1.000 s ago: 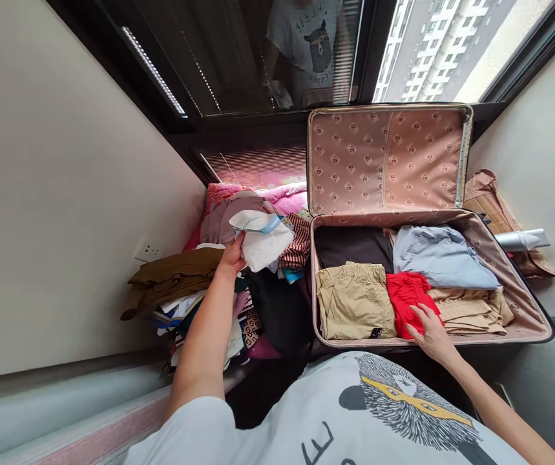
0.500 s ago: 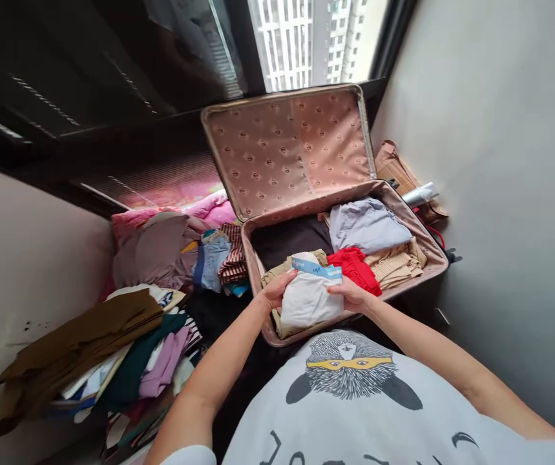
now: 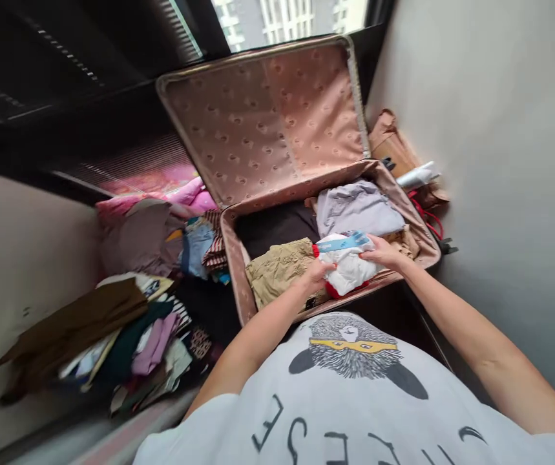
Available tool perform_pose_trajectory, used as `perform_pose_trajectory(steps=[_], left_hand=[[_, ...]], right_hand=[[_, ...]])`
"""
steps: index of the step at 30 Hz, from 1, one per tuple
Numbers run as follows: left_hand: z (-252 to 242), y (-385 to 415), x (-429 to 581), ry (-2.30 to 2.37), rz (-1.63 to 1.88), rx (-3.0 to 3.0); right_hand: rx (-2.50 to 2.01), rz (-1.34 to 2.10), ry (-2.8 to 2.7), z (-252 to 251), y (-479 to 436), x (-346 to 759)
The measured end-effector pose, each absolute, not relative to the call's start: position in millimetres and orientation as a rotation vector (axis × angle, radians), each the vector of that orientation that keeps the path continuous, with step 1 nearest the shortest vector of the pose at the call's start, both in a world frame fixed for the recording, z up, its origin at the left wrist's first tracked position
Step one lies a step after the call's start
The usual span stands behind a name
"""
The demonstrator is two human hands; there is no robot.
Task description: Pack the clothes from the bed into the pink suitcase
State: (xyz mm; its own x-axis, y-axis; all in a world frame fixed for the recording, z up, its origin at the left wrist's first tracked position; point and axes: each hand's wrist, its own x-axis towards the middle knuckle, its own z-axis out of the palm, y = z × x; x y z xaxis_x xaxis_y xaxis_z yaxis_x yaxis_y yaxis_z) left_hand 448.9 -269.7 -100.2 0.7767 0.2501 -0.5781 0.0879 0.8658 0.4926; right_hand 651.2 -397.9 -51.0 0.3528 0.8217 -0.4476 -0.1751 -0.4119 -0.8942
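A folded white garment with a light blue lettered band (image 3: 349, 270) is held between my two hands, over the right front part of an open suitcase (image 3: 238, 271). My left hand (image 3: 316, 274) is closed on its left edge, and my right hand (image 3: 382, 252) grips its right edge. Red cloth (image 3: 335, 292) shows from beneath the white garment, mostly hidden by it. To the left lie folded khaki clothes (image 3: 280, 268). Behind are a dark folded cloth (image 3: 277, 229) and a pale lavender-grey garment (image 3: 357, 210). Beige striped cloth (image 3: 407, 242) sits partly covered at the right.
The suitcase's pink-lined lid (image 3: 267, 126) leans back toward the window. Heaped clothes (image 3: 141, 239) and a brown garment on a pile (image 3: 78, 316) lie to the left. A brown paper bag (image 3: 388, 139) and a silvery roll (image 3: 417, 175) stand against the right wall (image 3: 500, 161).
Both hands have carried the white garment rightward, from above the khaki clothes to above the red cloth. The khaki clothes are now uncovered. The camera view has shifted somewhat.
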Motion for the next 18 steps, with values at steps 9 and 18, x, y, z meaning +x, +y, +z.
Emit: perform_pose_trajectory(steps=[9,18], left_hand=[[-131.0,-278.2,446.9,0.803,0.086,0.502],[-126.5,-288.5,455.4,0.72,0.052,0.554]], right_hand=[[-1.78,1.337,-0.793,-105.5,-408.5,671.2],[-1.909,1.303,-0.848,-106.8,-425.3,695.5]])
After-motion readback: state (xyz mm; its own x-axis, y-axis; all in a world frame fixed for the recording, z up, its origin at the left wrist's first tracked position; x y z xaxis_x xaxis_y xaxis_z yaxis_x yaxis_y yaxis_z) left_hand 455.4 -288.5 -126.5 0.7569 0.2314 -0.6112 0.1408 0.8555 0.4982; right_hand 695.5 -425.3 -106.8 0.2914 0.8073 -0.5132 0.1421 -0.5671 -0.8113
